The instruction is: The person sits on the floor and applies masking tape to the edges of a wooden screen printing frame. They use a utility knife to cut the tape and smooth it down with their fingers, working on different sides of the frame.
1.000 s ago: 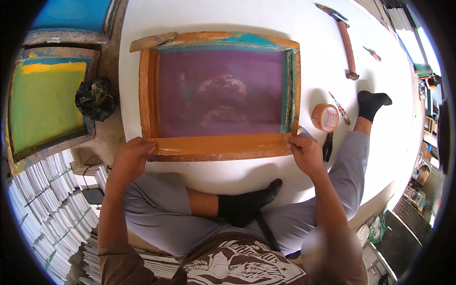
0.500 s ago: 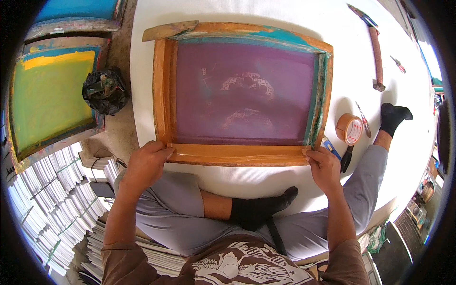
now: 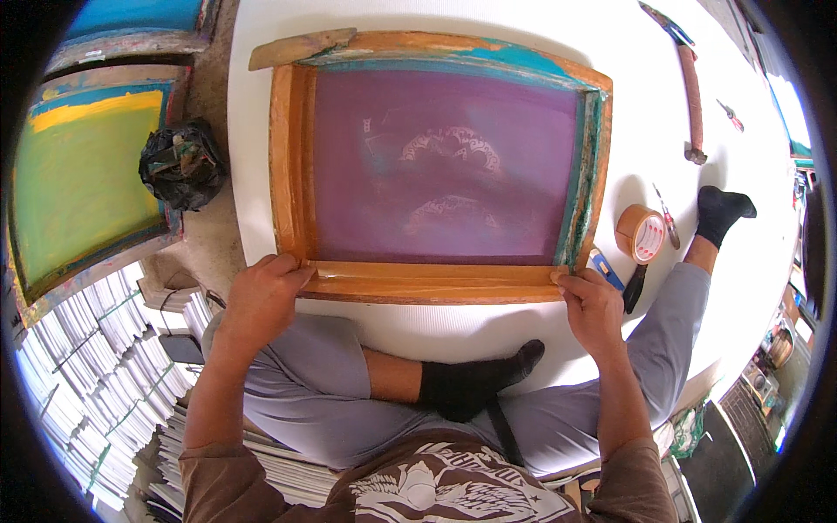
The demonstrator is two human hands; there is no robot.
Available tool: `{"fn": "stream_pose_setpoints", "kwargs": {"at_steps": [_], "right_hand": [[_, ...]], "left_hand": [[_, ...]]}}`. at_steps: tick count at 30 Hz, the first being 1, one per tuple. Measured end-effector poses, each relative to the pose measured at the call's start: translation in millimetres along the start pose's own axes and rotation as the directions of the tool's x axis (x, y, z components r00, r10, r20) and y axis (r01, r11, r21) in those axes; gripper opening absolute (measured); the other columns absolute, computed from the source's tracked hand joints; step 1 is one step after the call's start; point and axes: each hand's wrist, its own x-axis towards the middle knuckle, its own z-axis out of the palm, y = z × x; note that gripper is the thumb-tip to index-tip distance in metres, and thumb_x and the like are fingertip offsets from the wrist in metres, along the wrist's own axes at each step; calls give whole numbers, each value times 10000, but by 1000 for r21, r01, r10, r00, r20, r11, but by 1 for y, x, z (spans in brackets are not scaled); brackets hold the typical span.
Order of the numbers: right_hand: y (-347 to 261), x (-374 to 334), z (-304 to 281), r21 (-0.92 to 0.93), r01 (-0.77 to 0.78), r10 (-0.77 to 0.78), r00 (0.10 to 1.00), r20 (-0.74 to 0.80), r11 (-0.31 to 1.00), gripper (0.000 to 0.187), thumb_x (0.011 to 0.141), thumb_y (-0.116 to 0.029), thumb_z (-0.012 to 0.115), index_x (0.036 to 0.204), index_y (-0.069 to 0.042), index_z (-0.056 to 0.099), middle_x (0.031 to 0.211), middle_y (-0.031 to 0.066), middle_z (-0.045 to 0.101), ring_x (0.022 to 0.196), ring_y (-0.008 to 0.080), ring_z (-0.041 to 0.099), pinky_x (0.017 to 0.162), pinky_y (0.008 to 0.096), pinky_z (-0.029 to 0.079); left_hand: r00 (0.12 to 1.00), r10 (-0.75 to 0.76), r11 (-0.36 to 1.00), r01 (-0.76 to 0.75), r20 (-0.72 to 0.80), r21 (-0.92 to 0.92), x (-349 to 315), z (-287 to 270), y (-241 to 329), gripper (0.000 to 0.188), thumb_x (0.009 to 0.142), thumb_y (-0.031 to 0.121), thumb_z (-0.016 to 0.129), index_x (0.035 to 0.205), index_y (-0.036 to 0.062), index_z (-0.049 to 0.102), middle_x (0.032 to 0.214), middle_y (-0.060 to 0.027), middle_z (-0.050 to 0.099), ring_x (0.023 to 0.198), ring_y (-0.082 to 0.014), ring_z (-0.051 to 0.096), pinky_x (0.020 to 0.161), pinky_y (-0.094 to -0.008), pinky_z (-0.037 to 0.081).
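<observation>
A wooden screen-printing frame [image 3: 289, 174] with purple mesh [image 3: 453, 187] lies in front of me, pale curved patterns showing in the mesh. Brown tape covers its left side, and teal paint stains its far and right sides. Along the near rail runs a glossy strip of brown tape [image 3: 427, 281]. My left hand [image 3: 266, 296] is closed, pinching the strip's left end at the near left corner. At the near right corner, the fingertips of my right hand [image 3: 595, 305] pinch its other end. Part of each end is hidden by the fingers.
To the right lie a tape roll [image 3: 643, 235], a blue cutter [image 3: 606, 268], a black-handled tool [image 3: 636, 289], a screwdriver [image 3: 668, 220] and a hammer [image 3: 690, 100]. A black plastic bag [image 3: 183, 166] and painted screens [image 3: 87, 192] stand left, above stacked paper [image 3: 105, 366].
The frame appears slightly further left and higher in the picture, as do the surroundings at the left. Both hands keep their pinch at the two near corners.
</observation>
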Motion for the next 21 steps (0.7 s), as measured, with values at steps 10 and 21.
{"fn": "stream_pose_setpoints", "kwargs": {"at_steps": [10,21], "right_hand": [[-4,-1,2,-40,-6,6,1000,-2,999,167,894,-40,715,1033,-68,802,889,106,690,824,324,700,721,433,528],[-9,0,-3,-56,-4,5,1000,2,998,160,901,-52,717,1037,-67,801,874,122,680,815,346,693,707,458,513]], "left_hand": [[999,38,994,-41,31,103,5,4,-1,334,813,-15,686,1124,46,791,1014,-88,712,945,-282,717,798,-404,605],[997,66,986,-58,-49,156,6,7,-4,331,832,13,701,1151,39,784,976,-93,684,909,-262,717,747,-391,609]]}}
